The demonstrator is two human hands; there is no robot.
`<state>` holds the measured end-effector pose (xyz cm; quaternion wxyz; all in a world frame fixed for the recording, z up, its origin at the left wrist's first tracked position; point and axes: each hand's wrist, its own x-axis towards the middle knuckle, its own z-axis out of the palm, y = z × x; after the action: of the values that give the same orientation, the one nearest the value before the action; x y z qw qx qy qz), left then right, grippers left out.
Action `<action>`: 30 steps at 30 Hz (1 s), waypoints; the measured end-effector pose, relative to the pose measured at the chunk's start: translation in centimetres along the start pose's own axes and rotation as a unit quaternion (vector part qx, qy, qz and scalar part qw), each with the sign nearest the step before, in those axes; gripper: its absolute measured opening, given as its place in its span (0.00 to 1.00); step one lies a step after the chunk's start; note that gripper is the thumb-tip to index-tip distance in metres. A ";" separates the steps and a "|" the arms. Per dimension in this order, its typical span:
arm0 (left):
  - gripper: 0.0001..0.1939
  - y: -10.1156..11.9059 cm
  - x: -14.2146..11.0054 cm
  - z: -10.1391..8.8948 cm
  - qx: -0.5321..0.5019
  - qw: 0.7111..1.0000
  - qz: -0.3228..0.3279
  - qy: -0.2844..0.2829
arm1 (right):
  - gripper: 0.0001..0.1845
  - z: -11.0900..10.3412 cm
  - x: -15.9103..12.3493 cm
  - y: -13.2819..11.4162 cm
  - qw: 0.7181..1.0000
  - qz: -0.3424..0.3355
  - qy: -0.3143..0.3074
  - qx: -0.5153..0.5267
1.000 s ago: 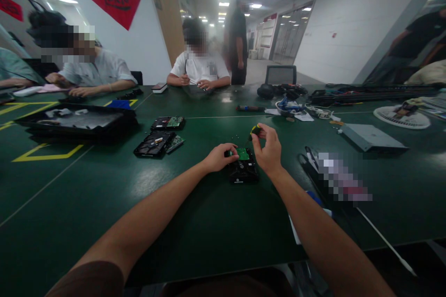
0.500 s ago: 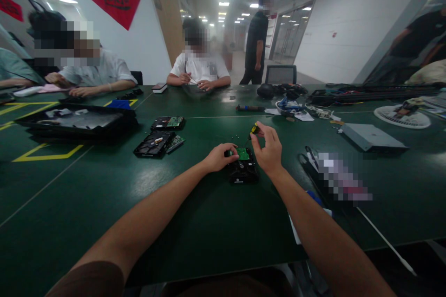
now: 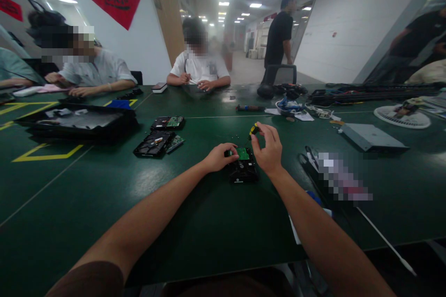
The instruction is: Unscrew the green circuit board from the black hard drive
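A black hard drive (image 3: 243, 171) with a green circuit board (image 3: 243, 153) lies in front of me on the green table. My left hand (image 3: 221, 157) grips its left edge, fingers closed against the side and board. A screwdriver (image 3: 254, 131) with a yellow and black handle is pinched in the fingers of my right hand (image 3: 268, 148). It tilts down toward the board's right side; its tip is too thin to make out. A few tiny screws (image 3: 237, 137) lie just beyond the drive.
To the left lie another hard drive (image 3: 153, 144), a loose circuit board (image 3: 174, 144) and a further drive (image 3: 168, 123). A black tray (image 3: 114, 125) stands farther left. A grey metal box (image 3: 372, 137) sits at right. Two people sit across the table.
Both my hands and the hard drive stay almost in place, the screwdriver handle turning slightly at most. In the background a standing person in black has walked to the right.
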<state>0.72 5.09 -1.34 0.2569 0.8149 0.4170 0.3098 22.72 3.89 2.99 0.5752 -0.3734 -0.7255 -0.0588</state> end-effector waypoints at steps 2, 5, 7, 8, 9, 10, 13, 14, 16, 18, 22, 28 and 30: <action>0.07 0.0 0.0 0.0 -0.001 1.000 -0.002 -0.001 | 0.23 0.1 -0.1 0.1 1.000 0.006 -0.001 0.009; 0.07 -0.1 0.0 0.0 -0.002 1.000 -0.009 -0.002 | 0.24 0.4 -0.3 0.4 0.999 0.032 -0.016 0.037; 0.08 -0.1 0.0 0.0 -0.003 1.000 -0.009 -0.001 | 0.24 0.4 -0.4 0.4 0.998 0.042 -0.027 0.048; 0.08 -0.1 0.0 0.0 -0.004 1.000 -0.006 0.000 | 0.24 0.3 -0.4 0.3 0.998 0.041 -0.032 0.047; 0.08 0.0 0.0 0.0 -0.004 1.000 -0.002 0.001 | 0.24 0.3 -0.3 0.2 0.998 0.037 -0.035 0.042; 0.08 0.0 -0.1 0.0 -0.005 1.000 0.001 0.002 | 0.24 0.2 -0.3 0.1 0.998 0.033 -0.037 0.034; 0.08 0.0 -0.1 0.0 -0.004 1.000 0.004 0.002 | 0.24 0.0 -0.1 0.0 0.999 0.027 -0.037 0.012; 0.07 0.0 0.0 0.0 -0.003 1.000 0.002 0.001 | 0.24 0.1 -0.1 0.0 0.999 0.027 -0.034 0.009; 0.07 -0.1 0.0 0.0 -0.002 1.000 -0.005 -0.001 | 0.24 0.2 -0.2 0.3 0.999 0.034 -0.019 0.009; 0.07 -0.1 0.0 0.1 -0.003 1.000 -0.010 -0.002 | 0.25 0.4 -0.3 0.5 0.999 0.046 -0.003 0.015; 0.08 0.0 0.0 0.0 -0.001 1.000 -0.009 0.000 | 0.24 0.3 -0.3 0.5 0.999 0.044 -0.013 0.018; 0.07 0.3 -0.1 -0.1 -0.001 1.000 -0.004 0.002 | 0.22 0.1 -0.2 0.2 0.999 0.035 -0.013 0.006; 0.07 0.4 0.0 -0.1 0.000 1.000 -0.006 0.000 | 0.24 0.3 -0.3 0.4 0.999 0.041 0.003 0.009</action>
<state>0.82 4.88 -1.04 0.2589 0.8125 0.4215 0.3085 22.75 4.21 2.47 0.5823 -0.3976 -0.7085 -0.0302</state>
